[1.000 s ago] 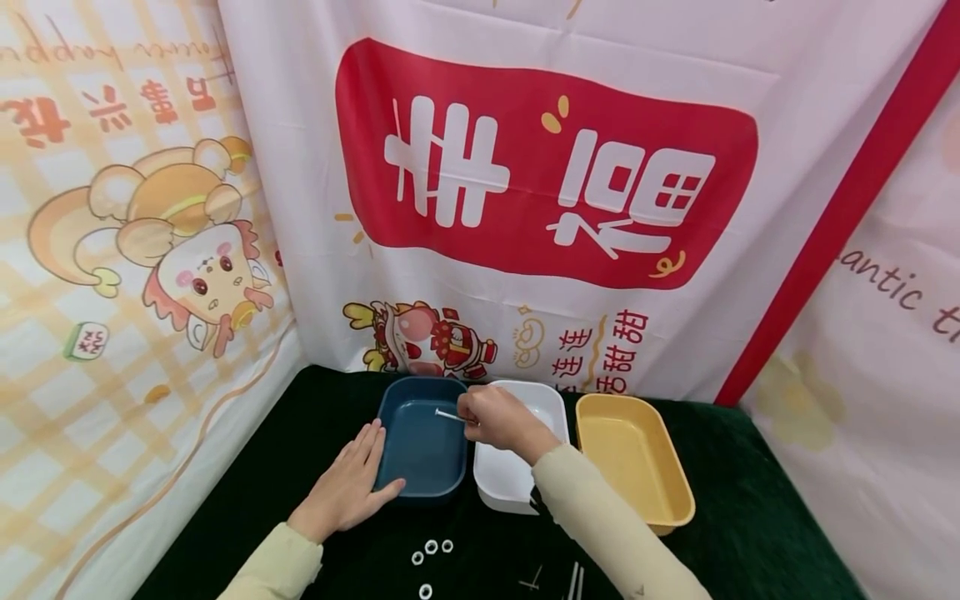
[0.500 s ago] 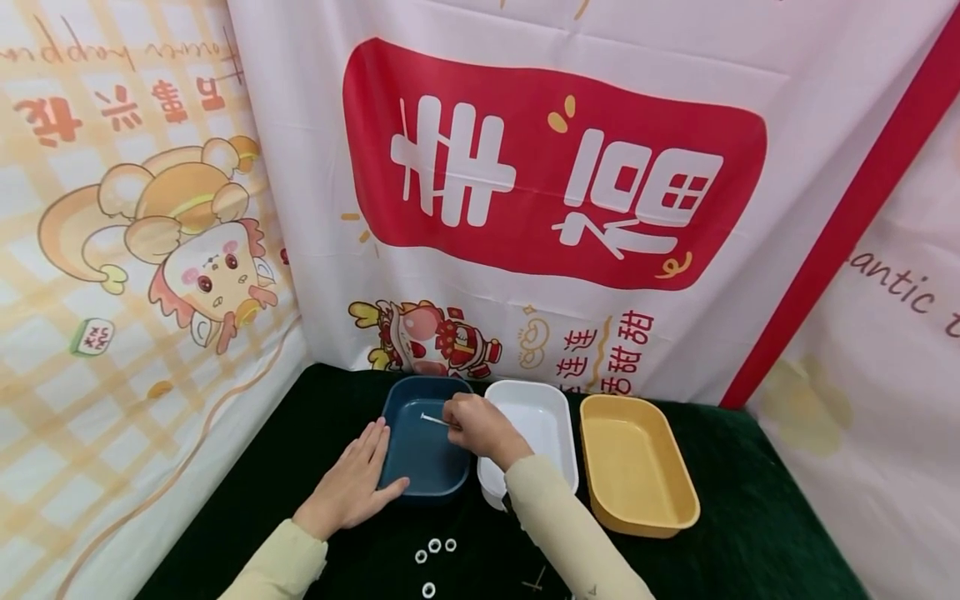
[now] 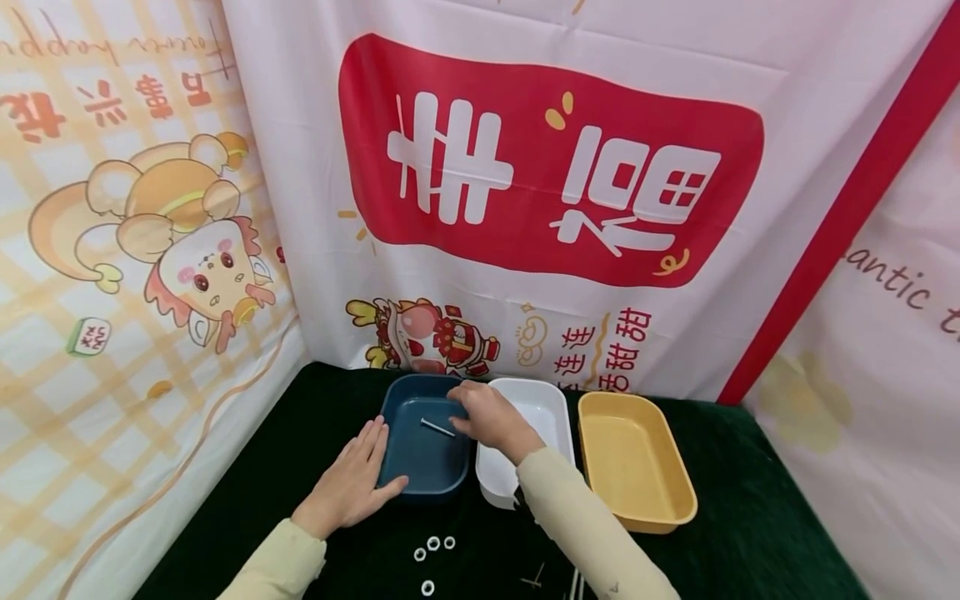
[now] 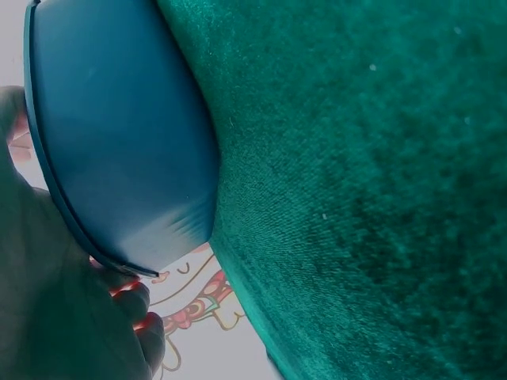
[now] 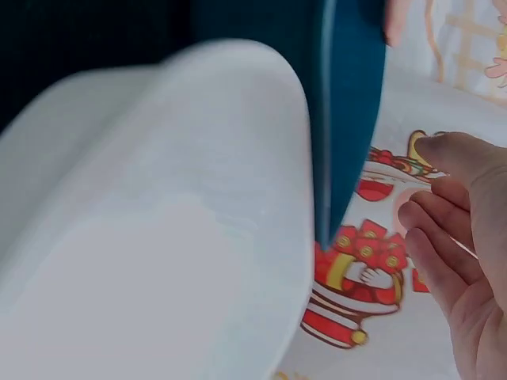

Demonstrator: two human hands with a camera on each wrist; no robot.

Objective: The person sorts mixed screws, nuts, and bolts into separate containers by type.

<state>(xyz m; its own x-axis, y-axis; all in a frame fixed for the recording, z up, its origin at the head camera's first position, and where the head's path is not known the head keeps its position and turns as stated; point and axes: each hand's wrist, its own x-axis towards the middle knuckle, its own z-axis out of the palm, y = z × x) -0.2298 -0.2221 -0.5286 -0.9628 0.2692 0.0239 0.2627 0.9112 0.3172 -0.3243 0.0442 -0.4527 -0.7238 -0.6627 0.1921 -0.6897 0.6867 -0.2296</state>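
A silvery screw (image 3: 437,427) shows over the floor of the dark blue tray (image 3: 423,479), just off the fingertips of my right hand (image 3: 491,417). That hand hovers above the blue tray's right side with thumb and fingers apart, and the right wrist view shows nothing between them. My left hand (image 3: 348,487) lies with straight fingers along the blue tray's left rim, its thumb at the near corner. In the left wrist view its fingers (image 4: 131,305) sit at the rim of the tray (image 4: 119,134).
A white tray (image 3: 495,475) stands right of the blue one, partly under my right forearm, and a yellow tray (image 3: 637,467) beyond it. Several white nuts (image 3: 433,543) lie in front on the dark green cloth (image 3: 765,500), with thin metal pieces (image 3: 534,577) beside my right sleeve.
My right hand moved left over the blue tray holding the screw, then let go of it. The screw is now apart from the fingers. My left hand stays at the rim.
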